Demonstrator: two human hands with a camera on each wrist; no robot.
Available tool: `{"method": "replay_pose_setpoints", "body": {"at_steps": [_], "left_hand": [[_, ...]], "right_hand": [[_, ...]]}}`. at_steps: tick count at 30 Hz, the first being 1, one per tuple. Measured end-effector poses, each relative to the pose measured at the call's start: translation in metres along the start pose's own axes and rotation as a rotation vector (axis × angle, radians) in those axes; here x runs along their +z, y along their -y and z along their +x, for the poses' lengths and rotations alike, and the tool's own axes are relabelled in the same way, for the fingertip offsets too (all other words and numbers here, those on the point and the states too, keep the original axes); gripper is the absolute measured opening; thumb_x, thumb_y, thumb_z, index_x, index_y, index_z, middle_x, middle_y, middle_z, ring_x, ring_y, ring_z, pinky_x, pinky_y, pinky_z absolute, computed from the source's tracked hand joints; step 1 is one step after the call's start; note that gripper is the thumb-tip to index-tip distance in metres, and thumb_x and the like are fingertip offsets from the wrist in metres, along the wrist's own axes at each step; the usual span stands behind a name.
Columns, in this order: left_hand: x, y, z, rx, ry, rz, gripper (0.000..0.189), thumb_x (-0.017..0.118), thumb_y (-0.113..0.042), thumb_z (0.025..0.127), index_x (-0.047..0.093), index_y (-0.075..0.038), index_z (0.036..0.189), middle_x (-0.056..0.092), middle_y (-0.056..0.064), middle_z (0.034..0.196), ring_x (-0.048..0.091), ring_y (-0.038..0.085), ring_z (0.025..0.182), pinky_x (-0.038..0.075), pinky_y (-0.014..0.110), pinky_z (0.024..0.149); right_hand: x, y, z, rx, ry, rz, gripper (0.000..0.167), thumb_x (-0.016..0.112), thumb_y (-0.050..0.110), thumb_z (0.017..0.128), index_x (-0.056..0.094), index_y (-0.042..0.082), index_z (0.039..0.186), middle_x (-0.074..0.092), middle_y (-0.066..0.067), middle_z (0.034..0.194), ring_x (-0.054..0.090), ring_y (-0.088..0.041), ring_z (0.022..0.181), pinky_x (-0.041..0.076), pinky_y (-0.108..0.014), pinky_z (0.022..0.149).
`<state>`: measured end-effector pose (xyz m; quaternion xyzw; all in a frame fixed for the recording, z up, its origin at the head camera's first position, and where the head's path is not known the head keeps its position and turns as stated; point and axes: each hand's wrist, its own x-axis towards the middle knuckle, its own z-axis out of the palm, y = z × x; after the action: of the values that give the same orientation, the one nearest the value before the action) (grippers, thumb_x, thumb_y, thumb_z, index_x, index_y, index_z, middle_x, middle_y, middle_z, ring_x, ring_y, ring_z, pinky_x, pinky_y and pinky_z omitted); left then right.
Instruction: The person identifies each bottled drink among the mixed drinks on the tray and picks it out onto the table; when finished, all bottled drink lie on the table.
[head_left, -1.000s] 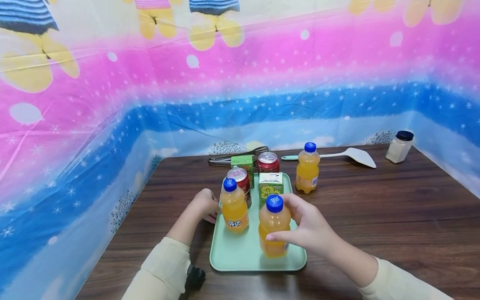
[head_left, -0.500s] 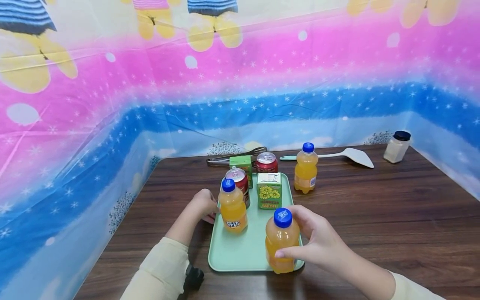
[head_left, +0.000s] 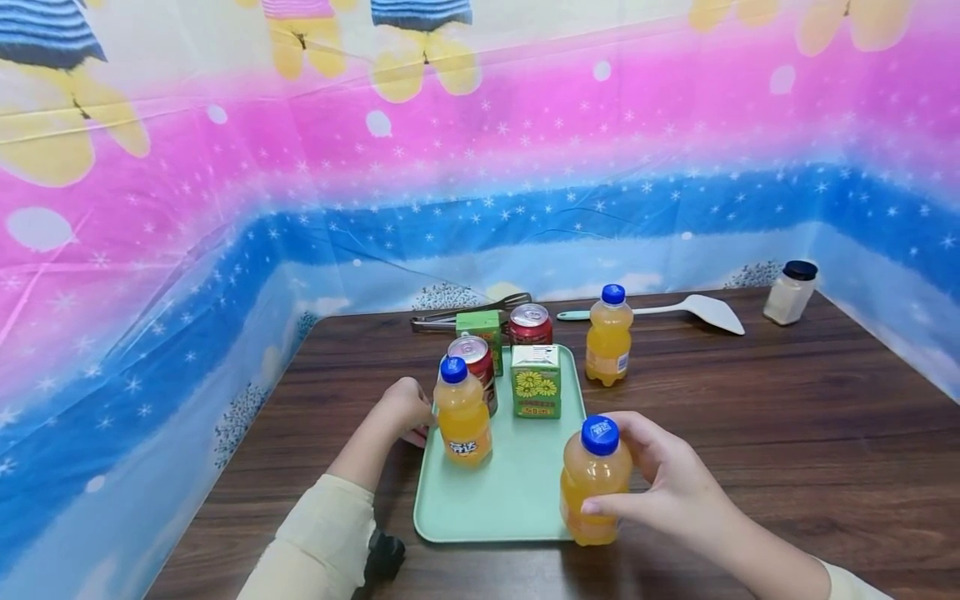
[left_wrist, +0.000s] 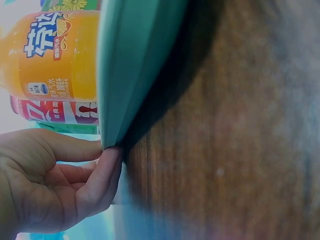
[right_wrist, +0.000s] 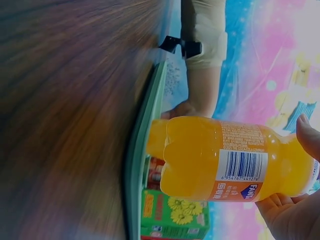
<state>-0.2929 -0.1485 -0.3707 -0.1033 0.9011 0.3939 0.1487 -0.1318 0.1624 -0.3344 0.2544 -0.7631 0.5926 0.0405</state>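
My right hand (head_left: 671, 483) grips an orange soda bottle (head_left: 594, 492) with a blue cap, thumb on the near side, at the front right corner of the green tray (head_left: 495, 512). The right wrist view shows the bottle's base (right_wrist: 172, 160) raised above the tray's rim. With thumb and finger, my left hand (left_wrist: 65, 180) pinches the tray's left edge. Standing on the tray are a second orange soda bottle (head_left: 463, 421), a red can (head_left: 482, 367) behind it and a green drink carton (head_left: 536, 392) with yellow flowers.
Another green carton (head_left: 480, 325) and a red can (head_left: 531, 325) stand at the tray's far end. A third orange bottle (head_left: 609, 342) is right of the tray. Behind lie tongs (head_left: 442, 319) and a white spatula (head_left: 716, 314); a black-lidded jar (head_left: 791, 293) stands far right.
My right hand has carried the bottle rightward and nearer to me, from over the tray to its front right corner, uncovering the flowered carton. The left hand keeps its place at the tray's edge.
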Motion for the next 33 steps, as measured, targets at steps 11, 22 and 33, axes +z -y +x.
{"method": "replay_pose_setpoints", "body": {"at_steps": [11, 22, 33], "left_hand": [[-0.003, -0.001, -0.002, -0.001, -0.009, 0.009, 0.010, 0.068, 0.004, 0.078, 0.058, 0.006, 0.082, 0.059, 0.017, 0.076, 0.063, 0.026, 0.061, 0.057, 0.034, 0.052], [-0.002, -0.002, 0.000, -0.002, -0.006, 0.010, 0.012, 0.068, 0.004, 0.078, 0.058, 0.006, 0.084, 0.059, 0.017, 0.076, 0.063, 0.026, 0.061, 0.057, 0.034, 0.052], [0.001, 0.000, -0.002, 0.033, -0.010, 0.013, 0.011, 0.066, 0.006, 0.077, 0.057, 0.006, 0.083, 0.059, 0.018, 0.075, 0.063, 0.026, 0.060, 0.057, 0.034, 0.050]], "right_hand": [[-0.017, -0.008, -0.002, 0.063, -0.085, -0.063, 0.060, 0.083, 0.015, 0.069, 0.052, 0.009, 0.120, 0.061, -0.005, 0.112, 0.062, -0.019, 0.099, 0.053, -0.029, 0.084], [-0.035, -0.015, 0.007, 0.093, -0.165, -0.181, 0.063, 0.083, 0.018, 0.070, 0.050, 0.009, 0.123, 0.060, -0.006, 0.114, 0.062, -0.019, 0.099, 0.055, -0.029, 0.079], [-0.054, -0.032, 0.024, 0.052, -0.210, -0.238, 0.062, 0.082, 0.019, 0.072, 0.050, 0.006, 0.123, 0.060, -0.008, 0.114, 0.062, -0.021, 0.099, 0.055, -0.033, 0.080]]}}
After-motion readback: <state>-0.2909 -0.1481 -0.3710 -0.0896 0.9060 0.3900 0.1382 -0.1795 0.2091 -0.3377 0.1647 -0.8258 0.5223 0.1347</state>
